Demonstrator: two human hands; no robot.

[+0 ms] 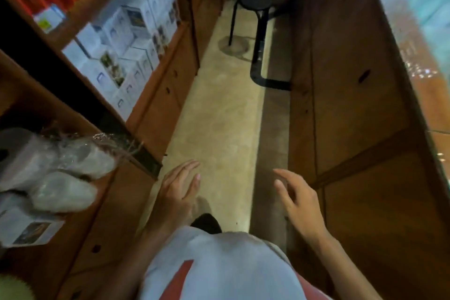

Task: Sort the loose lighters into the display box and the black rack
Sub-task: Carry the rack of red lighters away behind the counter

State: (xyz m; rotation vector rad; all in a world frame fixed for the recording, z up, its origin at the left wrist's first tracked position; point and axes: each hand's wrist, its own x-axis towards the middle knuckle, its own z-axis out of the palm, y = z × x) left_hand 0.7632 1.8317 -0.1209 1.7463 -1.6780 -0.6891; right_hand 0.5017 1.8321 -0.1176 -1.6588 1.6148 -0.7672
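No lighters, display box or black rack show in this head view. I look down a narrow aisle at a beige floor [219, 109]. My left hand [179, 187] hangs open over the floor with its fingers spread and nothing in it. My right hand [298, 198] is open too, fingers apart and empty, close to the wooden counter back [360, 129] on the right. My white shirt with a red stripe [219, 270] fills the bottom middle.
Wooden shelves [155, 95] on the left hold stacked white boxes [136, 31] and plastic-wrapped items [60, 173]. A black stool [255, 7] stands at the aisle's far end. A glass counter top [418, 19] runs along the right edge.
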